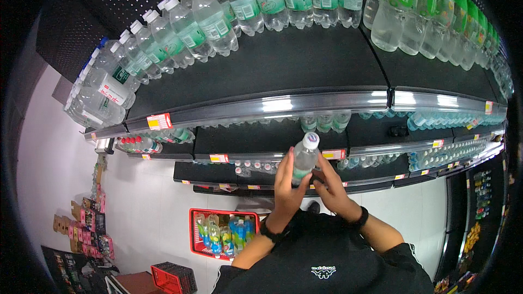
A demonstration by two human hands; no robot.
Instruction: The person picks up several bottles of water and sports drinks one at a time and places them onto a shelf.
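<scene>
A clear water bottle [305, 158] with a white cap and a pale green label stands upright between my hands, in front of the shelves. My left hand [287, 184] grips its left side, thumb across the lower front. On the other side, the fingers of my right hand [331, 189] curl against the bottle near its base. Behind it, a few similar bottles [325, 123] stand on the middle shelf. Rows of matching green-labelled bottles [217, 20] line the back of the top shelf [261, 68].
Green-wrapped bottle packs [425, 13] fill the upper right, and large bottles [103, 95] the far left. On the floor stand a red basket [192, 231] of blue and green bottles and a stack of dark baskets [173, 279]. Pink boxes [87, 223] are piled at left.
</scene>
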